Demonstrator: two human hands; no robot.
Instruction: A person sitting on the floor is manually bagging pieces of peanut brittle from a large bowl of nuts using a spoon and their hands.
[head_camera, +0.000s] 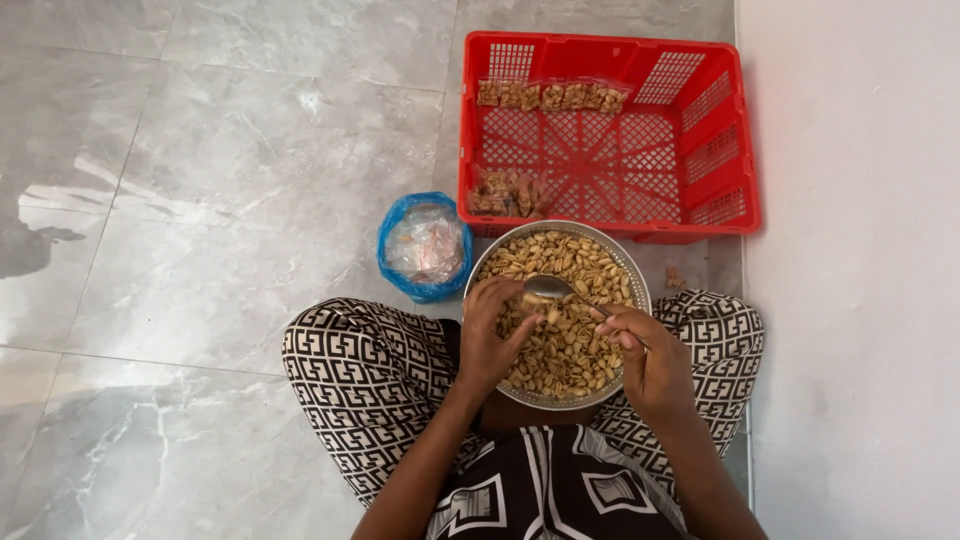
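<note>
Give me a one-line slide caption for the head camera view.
Seated person's right hand spoons peanuts from a metal bowl toward the left hand, beside a red crate.

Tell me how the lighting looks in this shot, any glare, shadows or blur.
Head view: soft, even light; the glossy grey floor shows pale glare streaks and a dark reflection at the left edge. Red crate and bowl of nuts are sharp. The spoon glints; the hands, left hand and right hand, show slight softness. The white wall is featureless.

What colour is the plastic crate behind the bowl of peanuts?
The crate is red, with lattice walls and floor; it shows best in the head view.
</note>
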